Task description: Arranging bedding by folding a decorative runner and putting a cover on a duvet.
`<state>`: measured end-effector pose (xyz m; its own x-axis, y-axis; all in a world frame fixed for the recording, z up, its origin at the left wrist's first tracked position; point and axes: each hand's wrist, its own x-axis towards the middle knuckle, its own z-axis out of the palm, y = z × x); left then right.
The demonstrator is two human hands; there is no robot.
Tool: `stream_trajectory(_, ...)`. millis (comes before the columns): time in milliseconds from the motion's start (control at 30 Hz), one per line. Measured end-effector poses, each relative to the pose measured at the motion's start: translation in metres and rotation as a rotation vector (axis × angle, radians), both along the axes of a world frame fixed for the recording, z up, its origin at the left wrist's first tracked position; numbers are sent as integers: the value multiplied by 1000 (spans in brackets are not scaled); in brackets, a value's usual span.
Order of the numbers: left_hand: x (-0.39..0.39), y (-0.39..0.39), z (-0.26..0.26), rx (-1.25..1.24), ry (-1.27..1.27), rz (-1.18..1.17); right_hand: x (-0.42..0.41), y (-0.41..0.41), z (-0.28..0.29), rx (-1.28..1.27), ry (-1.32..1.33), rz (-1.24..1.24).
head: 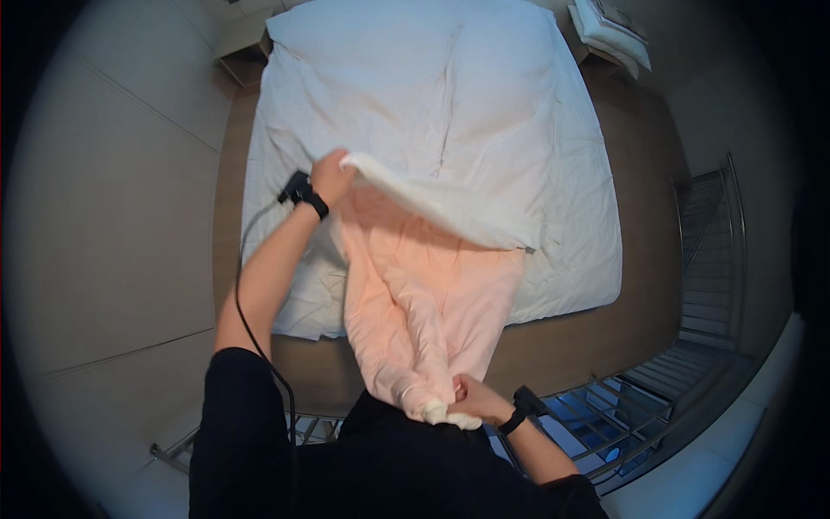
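Note:
A soft pink fabric piece (480, 292) with white edging hangs from the bed towards my waist. Whether it is a garment or a cover, I cannot tell. My left hand (333, 178) grips one end of its white upper edge and holds that edge up over the bed. The raised white edge slopes down to the right. At the near end, my right hand (476, 399) pinches the gathered pink fabric beside a bunched white border (447, 415). Long folds run down its middle. Beneath it, a bed (389, 84) is spread with wrinkled white bedding.
Bedside cabinets (243, 48) flank the bed's far end; white folded bedding (609, 36) lies on the right one. Metal railings (710, 253) stand at right, with more metal bars (609, 415) behind me. A black cable (241, 305) runs from my left wrist device (299, 191) down my arm.

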<state>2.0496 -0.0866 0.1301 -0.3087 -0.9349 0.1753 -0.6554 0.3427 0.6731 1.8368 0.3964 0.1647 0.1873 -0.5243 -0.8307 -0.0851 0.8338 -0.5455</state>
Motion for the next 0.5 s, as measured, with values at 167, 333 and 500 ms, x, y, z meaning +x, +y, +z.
stream_trajectory(167,33,3,197,-135,22,-2,1,-9,30,-227,251,-19)
stream_trajectory(333,39,18,240,-264,161,5,-26,-5,-18,-297,338,-33)
stream_trajectory(500,32,19,254,-227,194,-55,-18,15,-52,-50,-205,-204)
